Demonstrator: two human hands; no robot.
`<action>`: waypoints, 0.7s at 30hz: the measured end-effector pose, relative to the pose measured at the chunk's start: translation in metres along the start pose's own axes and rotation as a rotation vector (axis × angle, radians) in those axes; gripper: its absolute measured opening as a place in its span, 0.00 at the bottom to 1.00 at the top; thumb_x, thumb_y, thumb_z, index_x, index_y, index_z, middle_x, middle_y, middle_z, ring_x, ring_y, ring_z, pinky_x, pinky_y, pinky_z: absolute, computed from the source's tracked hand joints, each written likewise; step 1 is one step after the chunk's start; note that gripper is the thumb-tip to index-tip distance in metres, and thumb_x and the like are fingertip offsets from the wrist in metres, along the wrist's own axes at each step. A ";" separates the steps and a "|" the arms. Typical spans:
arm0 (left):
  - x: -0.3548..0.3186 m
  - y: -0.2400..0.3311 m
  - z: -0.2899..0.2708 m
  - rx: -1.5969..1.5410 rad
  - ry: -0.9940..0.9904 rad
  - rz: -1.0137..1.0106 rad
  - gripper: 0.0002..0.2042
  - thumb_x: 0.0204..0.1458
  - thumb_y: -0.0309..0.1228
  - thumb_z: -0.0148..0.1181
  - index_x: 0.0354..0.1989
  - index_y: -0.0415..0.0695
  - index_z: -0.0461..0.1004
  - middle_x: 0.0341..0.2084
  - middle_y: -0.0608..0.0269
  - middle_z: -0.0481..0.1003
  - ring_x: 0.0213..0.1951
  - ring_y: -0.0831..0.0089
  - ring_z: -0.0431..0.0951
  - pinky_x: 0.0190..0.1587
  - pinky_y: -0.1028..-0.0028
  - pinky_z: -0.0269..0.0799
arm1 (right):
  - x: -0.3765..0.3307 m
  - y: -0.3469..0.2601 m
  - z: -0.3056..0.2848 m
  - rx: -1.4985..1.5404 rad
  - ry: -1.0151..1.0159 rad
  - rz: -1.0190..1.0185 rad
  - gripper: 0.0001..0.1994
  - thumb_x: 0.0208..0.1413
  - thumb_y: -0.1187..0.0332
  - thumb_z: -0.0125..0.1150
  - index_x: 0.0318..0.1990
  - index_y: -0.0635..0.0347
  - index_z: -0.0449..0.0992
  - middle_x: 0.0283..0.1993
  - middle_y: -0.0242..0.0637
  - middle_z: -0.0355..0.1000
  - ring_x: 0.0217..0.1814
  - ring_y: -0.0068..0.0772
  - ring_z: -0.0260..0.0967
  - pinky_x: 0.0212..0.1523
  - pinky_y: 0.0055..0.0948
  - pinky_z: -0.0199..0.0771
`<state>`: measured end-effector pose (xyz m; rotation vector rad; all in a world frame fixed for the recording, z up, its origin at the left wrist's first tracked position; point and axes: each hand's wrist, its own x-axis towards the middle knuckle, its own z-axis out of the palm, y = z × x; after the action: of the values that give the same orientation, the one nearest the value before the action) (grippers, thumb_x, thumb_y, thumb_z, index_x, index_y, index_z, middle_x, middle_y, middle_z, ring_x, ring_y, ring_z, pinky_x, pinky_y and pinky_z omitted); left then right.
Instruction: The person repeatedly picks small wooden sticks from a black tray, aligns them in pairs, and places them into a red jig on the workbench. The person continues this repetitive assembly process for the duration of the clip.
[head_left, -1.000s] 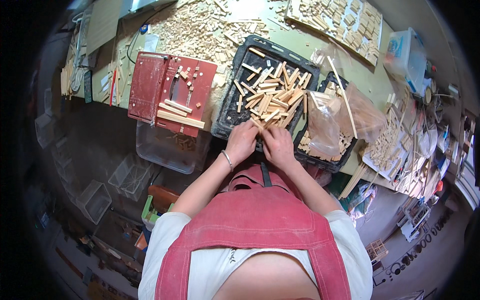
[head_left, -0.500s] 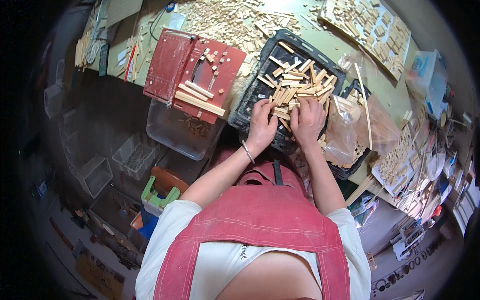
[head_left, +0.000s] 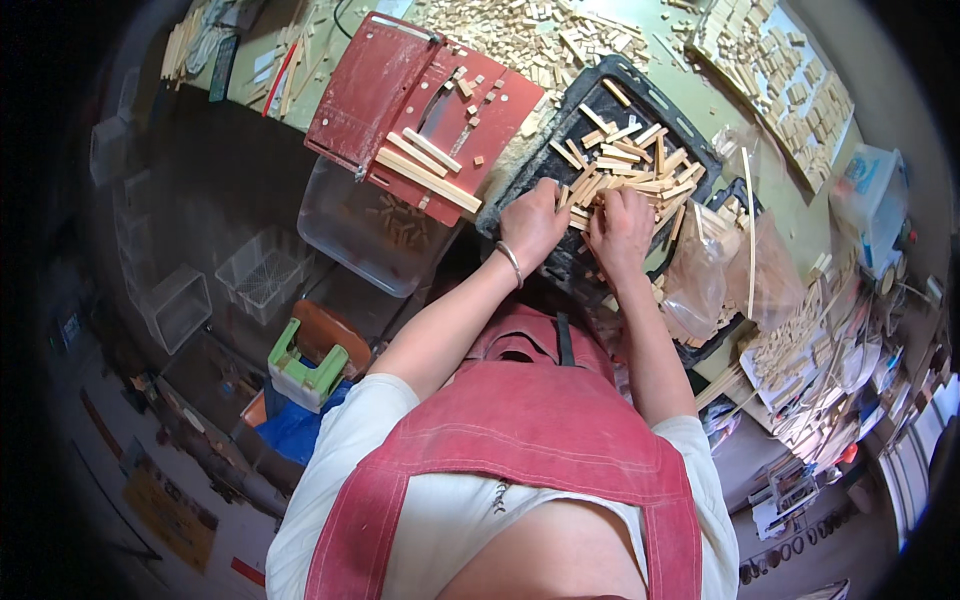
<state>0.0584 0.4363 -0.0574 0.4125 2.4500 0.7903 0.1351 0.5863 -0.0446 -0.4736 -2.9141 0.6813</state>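
Note:
A black plastic tray (head_left: 662,98) holds a loose heap of short, squared wooden sticks (head_left: 640,180). Over its near left part, my left hand (head_left: 535,220) is closed, thumb and fingers bent round the end of a wooden stick (head_left: 563,196). My right hand (head_left: 622,232) rests at the near side of the heap, fingers curled down among the sticks; what lies under its fingertips is hidden. Left of the tray is a red table saw (head_left: 500,90) with small wood blocks and several longer wood strips (head_left: 428,172) on its top.
Small wood pieces (head_left: 540,40) cover the back of the green bench. At the right stand a board of blocks (head_left: 790,90), plastic bags (head_left: 700,285) over a second black tray, and a clear tub (head_left: 868,200). A clear bin (head_left: 350,235) sits below the saw.
The view has shifted, so bench and tray appear further right and slightly higher. My left hand has moved toward the tray's near left edge, closing on a stick; my right hand stays at the heap.

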 end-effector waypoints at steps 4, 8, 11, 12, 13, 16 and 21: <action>-0.001 -0.007 0.002 -0.010 -0.011 0.000 0.12 0.59 0.39 0.67 0.41 0.43 0.76 0.30 0.48 0.83 0.35 0.44 0.85 0.39 0.48 0.78 | -0.007 0.001 0.000 0.040 0.017 -0.035 0.13 0.48 0.73 0.71 0.43 0.59 0.79 0.42 0.43 0.72 0.48 0.50 0.70 0.48 0.47 0.67; -0.008 -0.008 -0.003 0.016 -0.030 0.034 0.10 0.56 0.35 0.65 0.39 0.42 0.75 0.30 0.47 0.83 0.35 0.43 0.85 0.39 0.47 0.79 | -0.023 -0.001 0.003 0.055 -0.022 -0.035 0.13 0.48 0.72 0.71 0.43 0.58 0.79 0.42 0.42 0.71 0.47 0.50 0.70 0.48 0.47 0.68; -0.008 -0.012 0.000 0.082 -0.059 0.019 0.09 0.55 0.33 0.64 0.37 0.41 0.74 0.28 0.45 0.83 0.34 0.41 0.84 0.39 0.45 0.79 | -0.030 -0.008 0.003 0.008 -0.030 -0.042 0.14 0.48 0.70 0.71 0.44 0.57 0.79 0.41 0.42 0.71 0.47 0.50 0.70 0.48 0.47 0.68; -0.007 -0.013 0.000 0.085 -0.054 0.009 0.10 0.55 0.34 0.64 0.38 0.42 0.75 0.28 0.46 0.83 0.34 0.43 0.85 0.39 0.46 0.79 | -0.031 -0.010 0.003 -0.013 -0.029 -0.043 0.15 0.48 0.70 0.71 0.44 0.57 0.79 0.41 0.42 0.71 0.47 0.50 0.70 0.48 0.47 0.68; -0.006 -0.015 -0.001 0.090 -0.050 0.002 0.10 0.55 0.35 0.65 0.38 0.43 0.76 0.28 0.47 0.83 0.34 0.44 0.85 0.38 0.47 0.79 | -0.030 -0.011 0.004 -0.033 -0.040 -0.034 0.15 0.47 0.70 0.71 0.44 0.57 0.79 0.42 0.43 0.70 0.47 0.50 0.70 0.48 0.47 0.68; -0.001 -0.019 -0.005 0.102 -0.017 0.020 0.09 0.56 0.34 0.65 0.39 0.44 0.76 0.29 0.48 0.83 0.34 0.44 0.84 0.39 0.48 0.79 | -0.024 -0.019 0.003 -0.039 -0.068 -0.007 0.14 0.47 0.70 0.72 0.42 0.57 0.78 0.41 0.43 0.70 0.47 0.50 0.70 0.48 0.47 0.68; -0.005 -0.012 -0.018 -0.017 0.022 0.060 0.07 0.59 0.33 0.64 0.41 0.43 0.77 0.32 0.48 0.82 0.36 0.47 0.85 0.39 0.52 0.79 | -0.019 -0.022 0.006 -0.020 -0.111 0.015 0.14 0.45 0.72 0.71 0.42 0.59 0.77 0.43 0.44 0.71 0.48 0.51 0.70 0.48 0.47 0.68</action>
<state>0.0505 0.4169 -0.0502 0.4754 2.4593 0.8437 0.1457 0.5590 -0.0403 -0.4743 -3.0265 0.7026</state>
